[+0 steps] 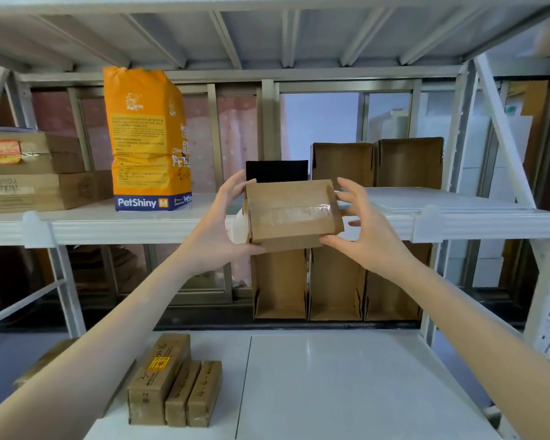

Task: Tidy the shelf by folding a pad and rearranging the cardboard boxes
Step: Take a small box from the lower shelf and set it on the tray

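A small taped cardboard box [291, 211] hangs in front of the middle shelf's edge [140, 227]. My left hand [226, 227] grips its left side and bottom corner. My right hand [359, 223] touches its right side with thumb below and fingers spread. Behind the box a black pad [277, 170] stands on the middle shelf. Two open cardboard boxes [377, 163] stand upright at the back right of that shelf. An orange PetShiny bag [148, 138] stands to the left.
Stacked flat cartons [32, 173] lie at the shelf's far left. Three open boxes [335, 284] stand below the middle shelf. Three long taped boxes [173, 382] lie on the lower white shelf [331, 382]. A metal upright [502, 134] slants at right.
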Available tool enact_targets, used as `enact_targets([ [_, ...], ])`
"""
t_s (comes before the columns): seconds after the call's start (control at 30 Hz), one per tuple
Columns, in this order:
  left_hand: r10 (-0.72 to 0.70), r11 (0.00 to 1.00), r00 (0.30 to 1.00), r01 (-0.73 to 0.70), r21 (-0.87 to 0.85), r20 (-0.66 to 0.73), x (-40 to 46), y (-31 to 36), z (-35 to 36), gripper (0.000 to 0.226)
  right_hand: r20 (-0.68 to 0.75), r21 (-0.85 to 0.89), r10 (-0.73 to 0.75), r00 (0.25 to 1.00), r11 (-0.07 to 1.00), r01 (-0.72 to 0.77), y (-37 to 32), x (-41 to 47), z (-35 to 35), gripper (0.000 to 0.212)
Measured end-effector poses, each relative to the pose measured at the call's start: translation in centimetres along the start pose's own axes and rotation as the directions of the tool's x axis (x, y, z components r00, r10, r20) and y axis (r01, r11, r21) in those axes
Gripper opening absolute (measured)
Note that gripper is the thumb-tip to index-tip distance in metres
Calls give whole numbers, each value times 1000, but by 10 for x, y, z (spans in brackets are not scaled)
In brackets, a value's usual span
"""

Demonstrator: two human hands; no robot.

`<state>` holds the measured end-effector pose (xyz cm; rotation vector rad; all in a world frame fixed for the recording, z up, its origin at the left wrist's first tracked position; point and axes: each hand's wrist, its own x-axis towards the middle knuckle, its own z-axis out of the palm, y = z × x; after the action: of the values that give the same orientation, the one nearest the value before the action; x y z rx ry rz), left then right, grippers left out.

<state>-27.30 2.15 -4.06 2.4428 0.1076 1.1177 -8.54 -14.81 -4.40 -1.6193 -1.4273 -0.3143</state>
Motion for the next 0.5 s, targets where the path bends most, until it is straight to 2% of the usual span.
enact_targets([
  [0.27,-44,999,999,44,-11,-17,2,-9,0,115,-15,-1,-28,1000,1000,28,-3,3,1,89],
  [0.43,-178,976,982,167,-141,-66,1,7,0,108,-65,123,8,998,992,0,-6,7,-1,75],
  [0.5,-258,941,961,227,-249,-99,5,10,0,102,-74,185,36,997,983,-21,-8,11,-3,72],
])
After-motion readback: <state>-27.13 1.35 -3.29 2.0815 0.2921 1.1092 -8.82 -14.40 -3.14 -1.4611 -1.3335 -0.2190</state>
